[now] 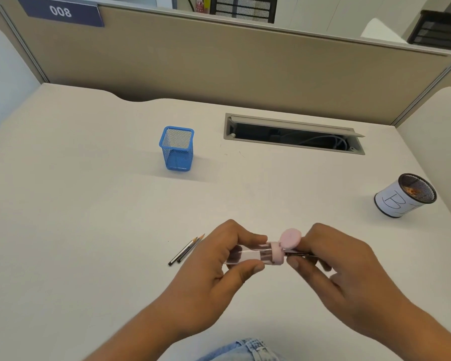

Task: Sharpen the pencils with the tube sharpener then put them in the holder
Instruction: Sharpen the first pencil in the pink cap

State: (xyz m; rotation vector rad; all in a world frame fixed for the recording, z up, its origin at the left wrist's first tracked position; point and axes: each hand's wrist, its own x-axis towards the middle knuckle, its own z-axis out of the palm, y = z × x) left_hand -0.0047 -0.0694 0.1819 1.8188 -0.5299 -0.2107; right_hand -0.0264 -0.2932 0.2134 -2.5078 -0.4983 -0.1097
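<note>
My left hand (pixel 219 264) grips the clear tube sharpener (pixel 248 255) with a pink collar and an open pink flip lid, held level above the desk. My right hand (pixel 331 267) pinches a dark pencil (pixel 296 254) whose tip is inside the sharpener's pink end; most of the pencil is hidden by my fingers. Two sharpened dark pencils (pixel 186 250) lie side by side on the desk just left of my left hand. The blue mesh holder (pixel 177 149) stands upright farther back and looks empty.
A round black mesh cup (pixel 404 195) wrapped in white paper stands at the right, with shavings inside. An open cable slot (pixel 293 135) cuts into the desk behind. Beige partitions (pixel 219 63) close off the back and sides.
</note>
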